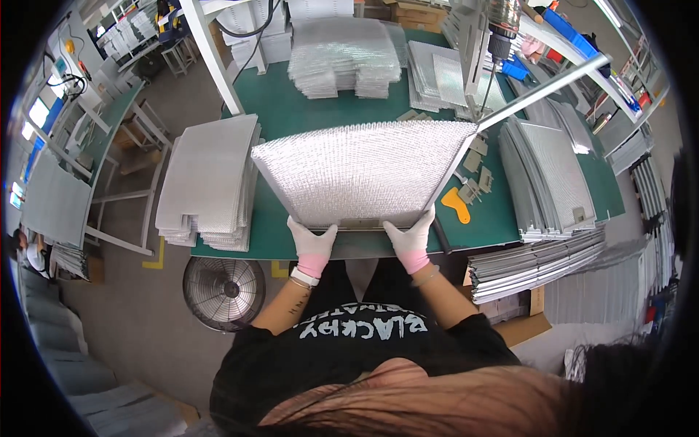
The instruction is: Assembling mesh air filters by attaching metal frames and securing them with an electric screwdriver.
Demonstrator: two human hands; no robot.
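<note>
Two hands in white gloves with pink cuffs, the left hand (313, 244) and the right hand (411, 244), grip one silver mesh panel (364, 171) by its near edge. Each is partly closed around a near corner, thumb angled inward along the edge and the other fingers mostly hidden by the panel; a stretch of edge separates the thumbs. The panel lies directly ahead of the hands, tilted, its far edge raised above the green bench (275, 91). At its far right corner it overlaps a metal bar (542, 91) in view; whether they touch, I cannot tell. Just beside the right hand is a black handle (441, 237), with a yellow scraper (456, 205) and metal clips (485, 180) beyond. Panel stacks stand left (207, 175), right (557, 171) and behind (346, 51).
</note>
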